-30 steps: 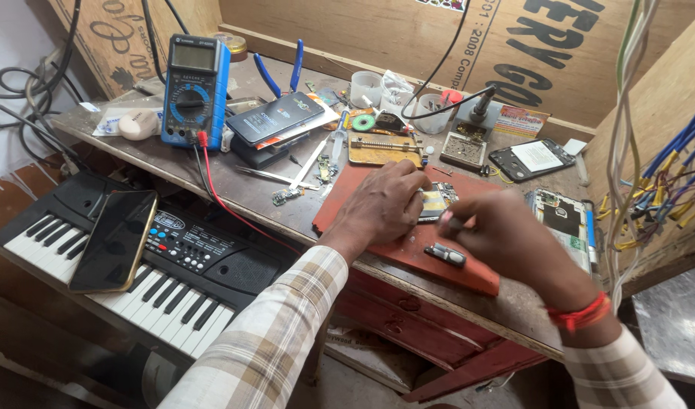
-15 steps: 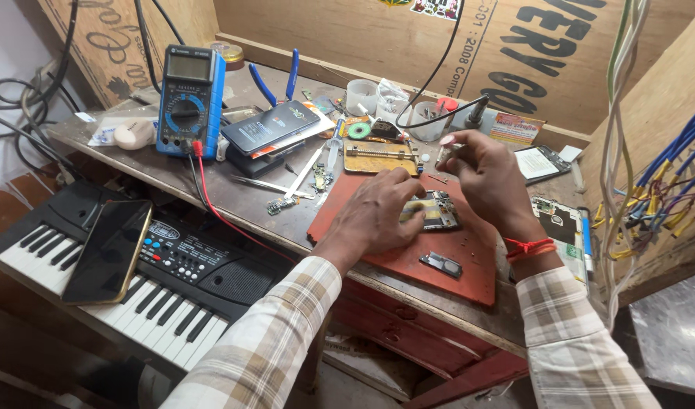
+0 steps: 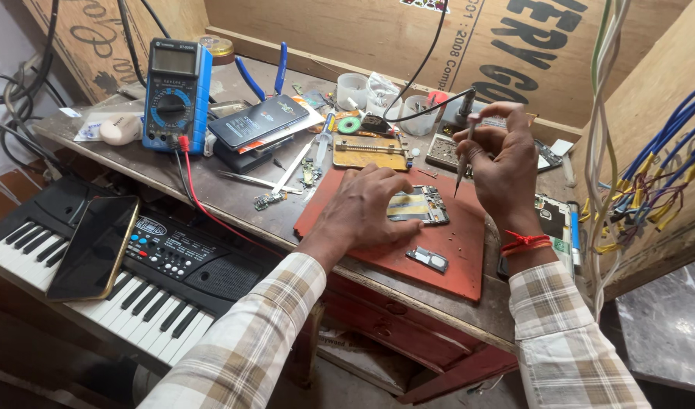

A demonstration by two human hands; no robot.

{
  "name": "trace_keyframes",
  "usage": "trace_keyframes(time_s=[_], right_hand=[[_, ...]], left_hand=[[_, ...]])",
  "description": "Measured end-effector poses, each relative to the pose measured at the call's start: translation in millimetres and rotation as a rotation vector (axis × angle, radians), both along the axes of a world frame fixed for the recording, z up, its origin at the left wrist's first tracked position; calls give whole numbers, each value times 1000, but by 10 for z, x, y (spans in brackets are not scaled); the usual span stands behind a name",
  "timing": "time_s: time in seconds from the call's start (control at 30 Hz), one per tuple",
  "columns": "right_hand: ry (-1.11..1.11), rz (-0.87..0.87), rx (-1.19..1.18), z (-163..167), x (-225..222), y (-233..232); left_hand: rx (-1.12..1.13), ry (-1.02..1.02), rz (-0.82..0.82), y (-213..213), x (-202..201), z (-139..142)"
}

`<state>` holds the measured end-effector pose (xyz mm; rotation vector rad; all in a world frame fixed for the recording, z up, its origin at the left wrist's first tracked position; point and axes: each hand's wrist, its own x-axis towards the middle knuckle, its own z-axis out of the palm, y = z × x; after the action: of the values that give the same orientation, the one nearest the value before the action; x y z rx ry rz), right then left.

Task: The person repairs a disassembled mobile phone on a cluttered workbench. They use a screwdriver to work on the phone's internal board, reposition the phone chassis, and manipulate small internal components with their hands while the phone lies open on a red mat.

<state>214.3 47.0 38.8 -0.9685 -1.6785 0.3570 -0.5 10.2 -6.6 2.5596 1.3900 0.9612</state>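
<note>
An opened phone body [image 3: 417,205], circuit side up, lies on a red work mat [image 3: 453,265] at the front of the bench. It is pinned at its near-left end by the left hand [image 3: 362,210], which lies flat with the fingers spread and curled over the phone's edge, nothing gripped.

A slim screwdriver [image 3: 464,157] is pinched in the right hand [image 3: 502,163], fingers closed on the shaft, tip pointing down. The hand is raised above the mat, and the tip hangs just clear of the phone's far-right corner, not touching.

A small detached part [image 3: 427,260] rests on the mat, near the front edge and apart from the phone. Behind the mat a brass-coloured board holder [image 3: 371,151] is seen, further left a blue multimeter [image 3: 173,95] with a red lead, and a dark phone [image 3: 259,121] on a stack.

Step judged: disassembly in progress, screwdriver poised between screws. The next move is judged to call for the tip to be lowered onto a screw head on the board, squarely seated, with the phone kept steady under the left hand so that the tip does not slip across components.
</note>
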Motion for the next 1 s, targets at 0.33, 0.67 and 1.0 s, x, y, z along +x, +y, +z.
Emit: trace_keyframes(time_s=[0.33,0.67,1.0], right_hand=[[-211,-66,-43,120,62,-17],[-1,-53,71,82,154,-7],[-22,-88,47,14,69,-5]], left_hand=[[43,-59,-37,-4,-30,10],[29,-53,-81,0,-57,48],[-17,-51,-56,-27,-34,31]])
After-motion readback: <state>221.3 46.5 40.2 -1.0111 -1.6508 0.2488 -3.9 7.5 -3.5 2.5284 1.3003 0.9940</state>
